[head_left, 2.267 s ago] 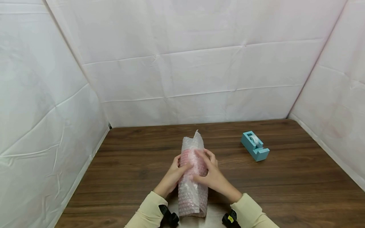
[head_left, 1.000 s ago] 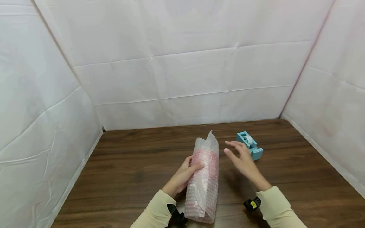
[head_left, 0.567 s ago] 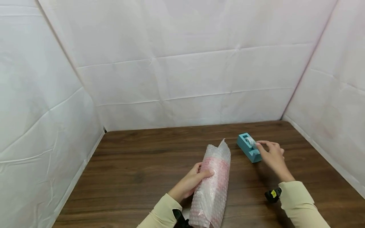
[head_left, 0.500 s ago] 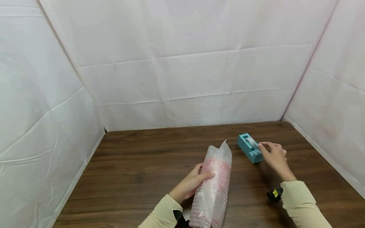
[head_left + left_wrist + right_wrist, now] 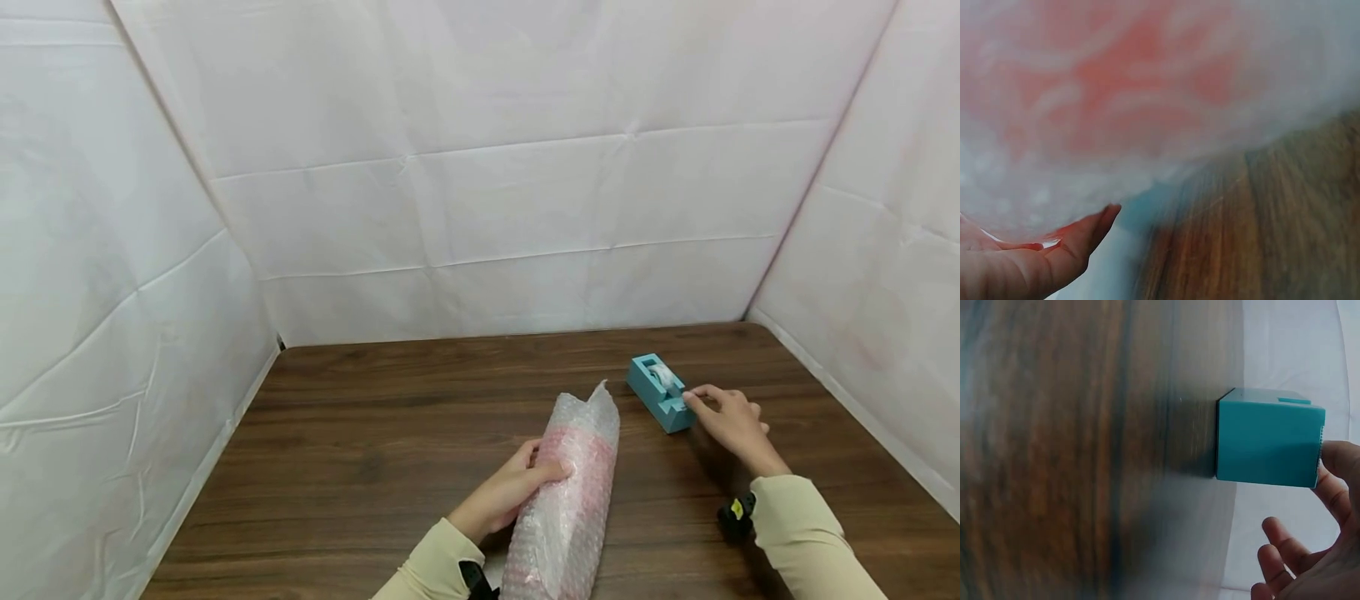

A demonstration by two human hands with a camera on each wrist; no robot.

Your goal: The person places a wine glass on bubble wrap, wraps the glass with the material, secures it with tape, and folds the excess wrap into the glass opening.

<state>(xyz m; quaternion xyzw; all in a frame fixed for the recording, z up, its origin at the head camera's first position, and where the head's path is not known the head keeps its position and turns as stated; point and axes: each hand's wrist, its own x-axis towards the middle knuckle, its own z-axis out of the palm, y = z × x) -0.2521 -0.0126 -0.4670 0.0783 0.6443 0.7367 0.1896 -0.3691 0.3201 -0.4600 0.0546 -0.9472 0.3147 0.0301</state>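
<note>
A bubble-wrapped bundle [image 5: 567, 508], long and tube-shaped with a pinkish-red middle, leans with its top end pointing away. My left hand [image 5: 513, 487] grips it from the left side, thumb across the front; in the left wrist view its blurred wrap [image 5: 1141, 81] fills the upper part above the fingers. The blue tape dispenser [image 5: 651, 400] stands on the table to the right, its white tape roll [image 5: 662, 375] inside. My right hand [image 5: 731, 421] pinches the tape end with thumb and forefinger at the dispenser's toothed front edge. The other fingers hang loosely curled in the right wrist view.
A dark wood-grain table [image 5: 390, 433] lies under everything. White cloth walls [image 5: 465, 200] enclose it at the back and on both sides. Part of a white sheet shows by the left wrist, mostly hidden by the bundle.
Both hands first held the bundle. My right hand let go, moved right to the dispenser, took the tape end and drew it toward the front edge. My left hand shifted the bundle right and tilted it.
</note>
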